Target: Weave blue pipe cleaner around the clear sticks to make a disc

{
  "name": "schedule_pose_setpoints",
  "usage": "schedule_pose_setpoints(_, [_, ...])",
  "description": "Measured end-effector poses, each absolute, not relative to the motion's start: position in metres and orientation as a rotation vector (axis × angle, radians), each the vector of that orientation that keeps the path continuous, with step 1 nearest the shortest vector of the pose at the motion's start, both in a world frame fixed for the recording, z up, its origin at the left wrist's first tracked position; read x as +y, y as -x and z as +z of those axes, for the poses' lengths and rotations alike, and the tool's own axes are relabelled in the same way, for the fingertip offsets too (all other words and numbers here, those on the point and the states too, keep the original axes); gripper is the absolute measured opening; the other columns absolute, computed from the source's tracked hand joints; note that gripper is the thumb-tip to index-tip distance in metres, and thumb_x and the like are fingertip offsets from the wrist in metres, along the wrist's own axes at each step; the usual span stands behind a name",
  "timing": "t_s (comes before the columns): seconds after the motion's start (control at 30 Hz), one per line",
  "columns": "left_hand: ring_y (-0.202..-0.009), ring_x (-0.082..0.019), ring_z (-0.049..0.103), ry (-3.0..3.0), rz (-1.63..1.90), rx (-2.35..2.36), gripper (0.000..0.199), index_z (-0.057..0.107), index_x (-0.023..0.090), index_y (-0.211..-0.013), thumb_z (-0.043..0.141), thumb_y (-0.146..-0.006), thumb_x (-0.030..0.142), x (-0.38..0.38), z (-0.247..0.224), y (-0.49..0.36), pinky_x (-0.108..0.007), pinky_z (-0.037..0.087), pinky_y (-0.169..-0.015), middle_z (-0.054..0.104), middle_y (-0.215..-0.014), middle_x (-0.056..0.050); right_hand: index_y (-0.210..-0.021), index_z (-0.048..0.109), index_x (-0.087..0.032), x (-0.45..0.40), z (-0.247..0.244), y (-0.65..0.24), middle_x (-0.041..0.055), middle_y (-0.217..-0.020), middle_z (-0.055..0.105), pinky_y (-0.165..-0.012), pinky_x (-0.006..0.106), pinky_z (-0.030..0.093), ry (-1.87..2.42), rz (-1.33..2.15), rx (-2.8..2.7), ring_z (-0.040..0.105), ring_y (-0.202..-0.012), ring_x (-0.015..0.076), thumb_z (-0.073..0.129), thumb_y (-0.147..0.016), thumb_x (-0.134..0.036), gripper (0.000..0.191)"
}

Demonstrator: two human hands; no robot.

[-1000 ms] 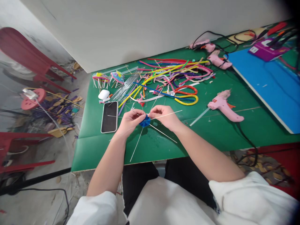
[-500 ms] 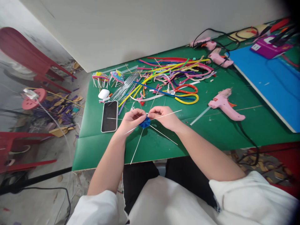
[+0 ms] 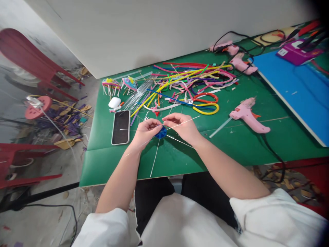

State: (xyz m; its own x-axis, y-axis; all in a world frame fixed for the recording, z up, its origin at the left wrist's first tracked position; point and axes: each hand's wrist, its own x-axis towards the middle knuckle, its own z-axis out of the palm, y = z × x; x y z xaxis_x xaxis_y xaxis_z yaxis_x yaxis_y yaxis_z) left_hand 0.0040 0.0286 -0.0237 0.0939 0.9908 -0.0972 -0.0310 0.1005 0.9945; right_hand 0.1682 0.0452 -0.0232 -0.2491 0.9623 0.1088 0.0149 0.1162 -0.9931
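Pinching left hand (image 3: 148, 132): thumb and bent fingers grip the blue disc (image 3: 161, 132), forearm slanting inward.
Right hand (image 3: 182, 127): fingers curled near the disc's far edge; I can't tell whether they grip.
Disc position: between my hands, over the green table (image 3: 102, 164), thin white rods (image 3: 155, 157) radiating.

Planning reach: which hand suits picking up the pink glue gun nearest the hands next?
Likely the right hand: it is nearer that glue gun. The left hand is farther off and pinches the blue disc.
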Motion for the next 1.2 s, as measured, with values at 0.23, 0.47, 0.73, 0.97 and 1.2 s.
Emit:
schedule_pose_setpoints(0.23, [-0.061, -0.009, 0.061, -1.19, 1.082, 1.182, 0.021, 0.064, 0.014, -0.072, 0.076, -0.062, 0.028, 0.028, -0.02, -0.006, -0.022, 0.048, -0.06, 0.065, -0.067, 0.0, -0.089, 0.069, -0.021, 0.043, -0.024, -0.167, 0.0012, -0.087, 0.071, -0.076, 0.031, 0.053, 1.016, 1.28, -1.431, 0.065, -0.078, 0.0143, 0.064, -0.074, -0.027, 0.016])
schedule_pose_setpoints(0.47, [-0.057, -0.008, 0.057, -1.224, 1.019, 1.212, 0.018, 0.064, 0.014, -0.073, 0.074, -0.065, 0.026, 0.027, -0.022, -0.004, -0.02, 0.045, -0.054, 0.063, -0.066, 0.001, -0.095, 0.067, -0.021, 0.047, -0.022, -0.171, -0.0003, -0.077, 0.069, -0.074, 0.031, 0.056, 0.968, 1.331, -1.243, 0.066, -0.072, 0.013, 0.063, -0.075, -0.03, 0.023])
schedule_pose_setpoints(0.73, [-0.057, -0.007, 0.054, -1.286, 0.976, 1.214, 0.015, 0.065, 0.015, -0.074, 0.072, -0.067, 0.025, 0.027, -0.022, -0.003, -0.019, 0.043, -0.053, 0.062, -0.067, 0.001, -0.089, 0.069, -0.02, 0.049, -0.021, -0.173, -0.0009, -0.072, 0.069, -0.071, 0.03, 0.056, 0.951, 1.328, -1.211, 0.065, -0.067, 0.0117, 0.063, -0.075, -0.026, 0.016])
schedule_pose_setpoints(0.97, [-0.062, -0.01, 0.058, -1.295, 1.033, 1.273, 0.017, 0.069, 0.016, -0.079, 0.071, -0.068, 0.029, 0.027, -0.025, -0.002, -0.022, 0.047, -0.059, 0.066, -0.072, -0.002, -0.093, 0.066, -0.022, 0.053, -0.021, -0.176, -0.0008, -0.076, 0.069, -0.073, 0.031, 0.056, 0.944, 1.321, -1.131, 0.065, -0.07, 0.0122, 0.066, -0.074, -0.035, 0.023])
schedule_pose_setpoints(1.2, [-0.063, -0.012, 0.06, -1.286, 0.989, 1.273, 0.018, 0.071, 0.016, -0.077, 0.073, -0.065, 0.029, 0.026, -0.023, -0.004, -0.025, 0.05, -0.06, 0.069, -0.073, -0.004, -0.079, 0.062, -0.021, 0.055, -0.022, -0.177, -0.0014, -0.071, 0.067, -0.068, 0.029, 0.056, 0.957, 1.301, -1.131, 0.064, -0.066, 0.0117, 0.066, -0.074, -0.035, 0.015])
